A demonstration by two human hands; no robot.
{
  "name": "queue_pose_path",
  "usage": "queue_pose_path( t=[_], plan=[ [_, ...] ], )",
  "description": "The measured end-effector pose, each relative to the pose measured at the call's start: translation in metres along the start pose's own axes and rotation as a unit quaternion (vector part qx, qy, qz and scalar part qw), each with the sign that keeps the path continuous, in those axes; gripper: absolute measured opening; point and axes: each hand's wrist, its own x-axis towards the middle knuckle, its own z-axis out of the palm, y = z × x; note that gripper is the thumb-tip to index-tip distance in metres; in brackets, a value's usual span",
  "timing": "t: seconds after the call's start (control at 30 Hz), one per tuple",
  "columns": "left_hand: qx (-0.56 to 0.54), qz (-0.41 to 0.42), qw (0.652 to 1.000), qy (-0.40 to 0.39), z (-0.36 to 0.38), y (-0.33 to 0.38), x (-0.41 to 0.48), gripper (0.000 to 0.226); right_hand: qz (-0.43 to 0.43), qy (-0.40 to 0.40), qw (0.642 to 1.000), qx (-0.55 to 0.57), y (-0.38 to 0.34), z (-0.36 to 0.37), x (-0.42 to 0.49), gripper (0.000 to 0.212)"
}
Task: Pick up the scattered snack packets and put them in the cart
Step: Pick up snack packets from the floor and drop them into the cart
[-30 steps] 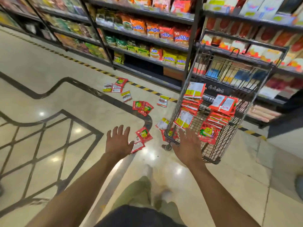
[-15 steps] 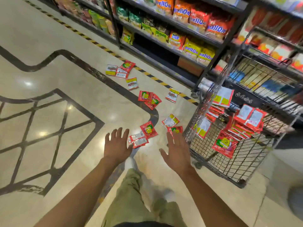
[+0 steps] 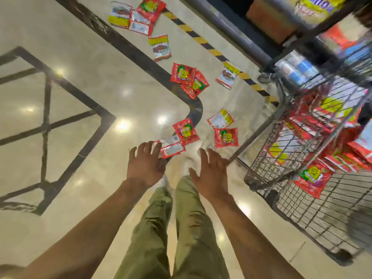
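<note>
Bending lower than a second earlier, the person had brought both hands down, fingers spread and holding nothing: the left hand point(image 3: 146, 162) at the edge of the nearest packets point(image 3: 172, 148), the right hand point(image 3: 213, 174) near the cart point(image 3: 302, 208). Beyond them, more packets point(image 3: 189, 79) lay scattered across the floor point(image 3: 80, 97), so this round of picking up looked about to begin.

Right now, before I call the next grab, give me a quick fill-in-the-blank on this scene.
The left hand and right hand are both ___, holding nothing.
The cart stands on the person's ___ side.
The silver-faced packets lie nearest the ___ hand.
The striped floor tape is black and ___.
Missing: open, right, left, yellow.
</note>
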Motion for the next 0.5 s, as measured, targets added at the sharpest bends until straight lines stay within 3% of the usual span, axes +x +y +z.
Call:
queue_pose_path(
  t=[0.2, 0.33, 0.43, 0.5],
  plan=[
    [-0.010, -0.037, 0.998, -0.049, 0.119, -0.038, 0.104, 0.065, -0.067, -0.080, 0.994, -0.018, 0.009, 0.120, 0.110, 0.081],
    [-0.020, -0.066, 0.994, -0.084, 0.216, -0.072, 0.174, 0.077, -0.119, -0.114, 0.986, -0.005, 0.014, 0.220, 0.194, 0.085],
    [-0.055, -0.094, 0.986, -0.122, 0.291, -0.098, 0.227, 0.087, -0.165, -0.141, 0.976, -0.005, 0.016, 0.302, 0.260, 0.080],
    [-0.067, -0.107, 0.982, -0.142, 0.342, -0.116, 0.259, 0.081, -0.191, -0.170, 0.967, -0.013, 0.020, 0.353, 0.303, 0.078]
  ],
)
